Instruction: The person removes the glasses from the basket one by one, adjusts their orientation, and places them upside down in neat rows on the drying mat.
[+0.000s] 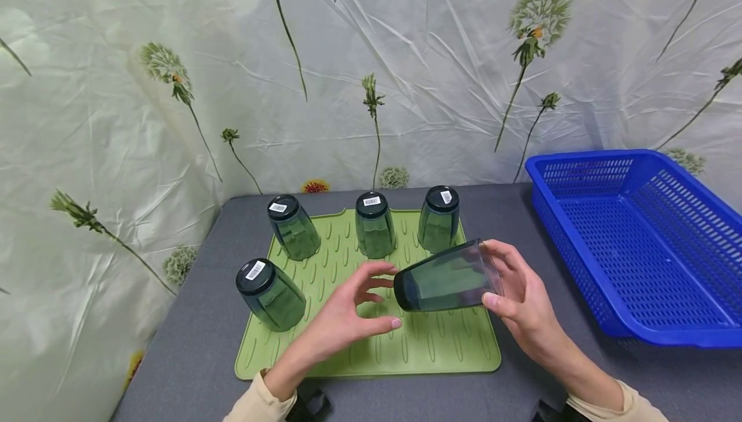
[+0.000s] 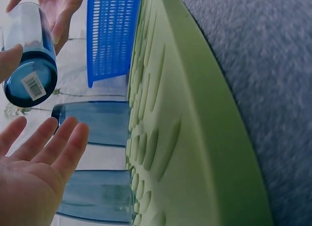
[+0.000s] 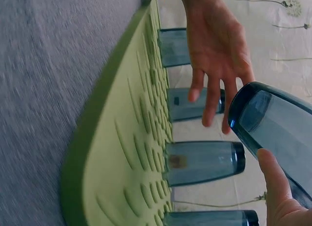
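A tinted drinking glass (image 1: pixel 443 281) is held tilted above the mat, its dark base toward the left and its mouth toward the right. My right hand (image 1: pixel 524 309) grips it near the rim, thumb in front. Beside the base is my left hand (image 1: pixel 350 319), fingers spread and thumb apart; whether a fingertip touches the glass I cannot tell. A barcode sticker (image 2: pixel 33 85) shows on the base in the left wrist view. Several matching glasses stand upside down on the green drying mat (image 1: pixel 406 357), including the front left glass (image 1: pixel 281 303) and the back right glass (image 1: pixel 438 225).
To the right stands a blue plastic basket (image 1: pixel 626 280) with perforated walls. A grey cloth (image 1: pixel 191 345) covers the table under the mat. Behind it hangs a pale curtain (image 1: pixel 452 119) printed with dandelions.
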Motion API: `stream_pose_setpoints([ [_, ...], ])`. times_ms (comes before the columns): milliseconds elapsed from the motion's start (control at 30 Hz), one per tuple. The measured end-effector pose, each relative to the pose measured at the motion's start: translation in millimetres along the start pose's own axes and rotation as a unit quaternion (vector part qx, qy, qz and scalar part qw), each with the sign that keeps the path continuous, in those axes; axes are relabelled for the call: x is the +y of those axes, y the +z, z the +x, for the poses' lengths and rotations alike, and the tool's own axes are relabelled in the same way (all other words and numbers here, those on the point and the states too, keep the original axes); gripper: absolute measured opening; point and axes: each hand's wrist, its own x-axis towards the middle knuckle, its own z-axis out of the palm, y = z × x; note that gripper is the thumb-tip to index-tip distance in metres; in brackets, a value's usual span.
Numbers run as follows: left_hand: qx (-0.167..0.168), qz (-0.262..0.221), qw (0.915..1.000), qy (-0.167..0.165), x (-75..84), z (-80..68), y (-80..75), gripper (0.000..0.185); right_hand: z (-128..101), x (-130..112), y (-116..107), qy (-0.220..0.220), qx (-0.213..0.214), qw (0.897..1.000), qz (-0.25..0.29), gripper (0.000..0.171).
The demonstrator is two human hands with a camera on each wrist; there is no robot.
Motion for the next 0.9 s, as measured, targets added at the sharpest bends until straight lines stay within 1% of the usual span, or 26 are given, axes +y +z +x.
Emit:
stream_pose_setpoints([
  [167, -0.009, -0.015, 0.9998, 0.005, -0.6, -0.3, 4.1, 0.074, -2.9, 5.9, 4.5, -0.003, -0.016, 1.000, -0.003, 0.061],
  [333, -0.012, -0.015, 0.9997, -0.014, -0.7, -0.5, 8.1, 0.077, -4.8, 8.9, 8.6, -0.008, -0.027, 1.000, -0.006, 0.061],
  [433, -0.011, -0.007, 0.9997, -0.022, -1.4, -1.0, 10.4, 0.076, -6.1, 10.0, 9.9, -0.001, -0.023, 1.000, -0.017, 0.061],
  [533, -0.003, -0.005, 0.9995, -0.031, -1.9, -1.7, 12.1, 0.072, -7.0, 11.6, 9.7, 0.004, -0.019, 0.999, -0.026, 0.062],
  [633, 0.006, -0.005, 0.9992, -0.040, -2.1, -1.9, 12.8, 0.069, -6.8, 13.6, 8.3, 0.008, -0.025, 0.999, -0.025, 0.062],
  [767, 0.017, 0.004, 0.9987, -0.049, -0.5, -2.7, 12.9, 0.066, -5.0, 14.6, 5.3, 0.007, -0.049, 0.999, -0.015, 0.061],
  [900, 0.024, 0.007, 0.9984, -0.050, 2.1, -3.6, 11.6, 0.066, -2.2, 12.8, 3.0, 0.006, -0.075, 0.997, -0.003, 0.059],
])
